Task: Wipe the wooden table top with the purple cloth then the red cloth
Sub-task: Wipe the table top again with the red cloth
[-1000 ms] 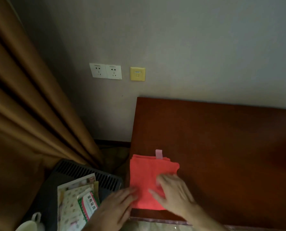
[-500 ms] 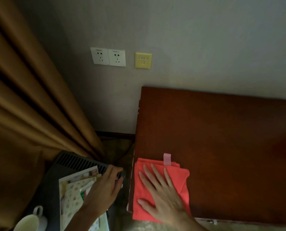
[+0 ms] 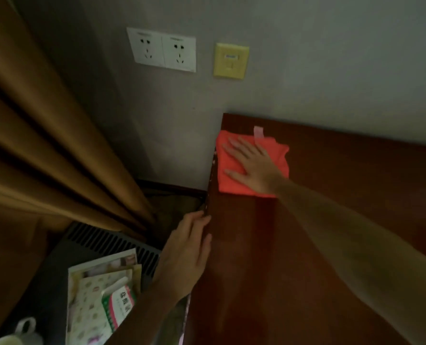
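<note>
The folded red cloth (image 3: 232, 180) with a pink loop tag lies at the far left corner of the dark wooden table top (image 3: 331, 220), close to the wall. My right hand (image 3: 253, 165) presses flat on the cloth with its fingers spread. My left hand (image 3: 187, 255) rests against the table's left edge, fingers curled along it. No purple cloth is in view.
A brown curtain (image 3: 45, 158) hangs at the left. Below it a dark slatted unit (image 3: 107, 242) carries booklets (image 3: 100, 295) and a white cup (image 3: 13, 337). Two white sockets (image 3: 162, 49) and a yellow plate (image 3: 230, 61) sit on the grey wall.
My right hand has pushed the red cloth from the table's near left edge to its far left corner. My left hand left the booklets and came to the table's side edge.
</note>
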